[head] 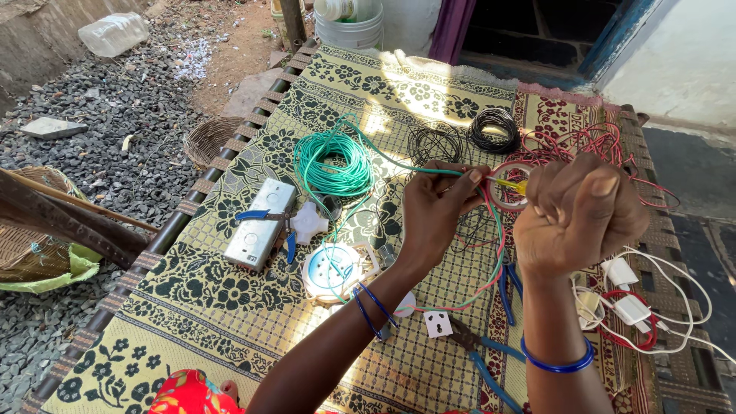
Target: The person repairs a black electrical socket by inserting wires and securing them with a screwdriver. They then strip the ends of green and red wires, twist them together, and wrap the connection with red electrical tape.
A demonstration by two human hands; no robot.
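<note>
Starting at the left, we are seeing a woven basket (34,238) on the gravel and, on the patterned mat (192,307), a metal box (261,224) with blue-handled pliers (268,218) lying across it. Just beside it a coil of green wire (333,165) is resting, and one strand of it is running across to our left hand (433,211), whose fingers are pinching the wire's end. A round white fitting (333,270) is sitting below the coil, with green wire looping over it. Further back, two black coils (468,136) are lying apart from each other. Between our hands a roll of tape (508,186) is hanging upright in the air, and a small yellow piece (510,184) is showing in front of it, right at the wire's tip. Our right hand (579,215) is clenching into a fist beside the roll; we cannot tell what it is grasping, since the fingers are curling away from us. We are judging that the work is going best if the left hand is keeping the wire taut and the tip steady against the roll, with both hands staying close together. Red wire (590,142) is tangling behind, and white chargers (629,307) are lying at the far right, near more pliers (475,349).
</note>
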